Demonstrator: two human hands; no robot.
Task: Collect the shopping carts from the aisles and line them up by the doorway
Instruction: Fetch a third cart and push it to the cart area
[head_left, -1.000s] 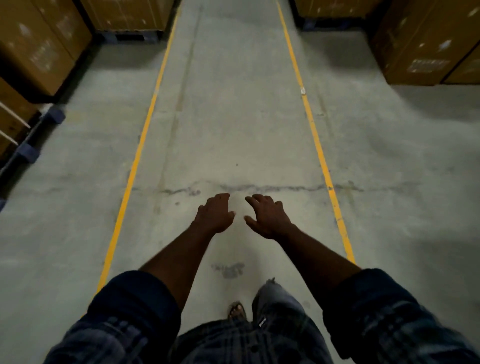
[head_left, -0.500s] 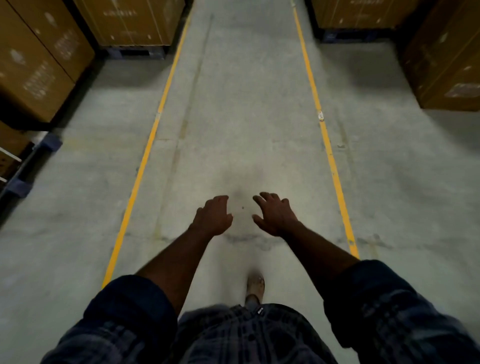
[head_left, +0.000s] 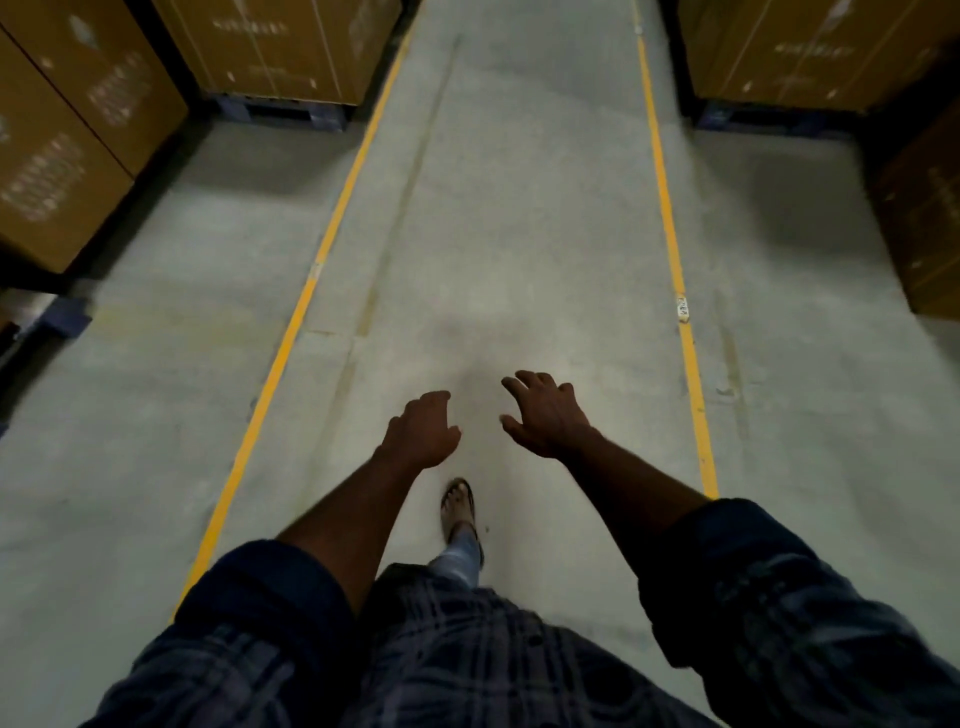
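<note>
No shopping cart is in view. My left hand (head_left: 422, 430) hangs in front of me over the concrete floor, fingers loosely curled downward, holding nothing. My right hand (head_left: 545, 410) is beside it, a hand's width to the right, fingers spread and bent, also empty. Both forearms come out of rolled dark plaid sleeves. One sandalled foot (head_left: 459, 506) steps forward just below the hands.
A concrete aisle runs ahead between two yellow floor lines (head_left: 306, 291) (head_left: 670, 228). Large brown cardboard boxes on blue pallets stand at the left (head_left: 62, 156), far left centre (head_left: 280, 47) and right (head_left: 810, 52). A small white scrap (head_left: 681, 306) lies on the right line.
I have walked forward along the aisle: the floor crack passed under me and the boxes came nearer. My hands stay empty; the right one has spread a little wider.
</note>
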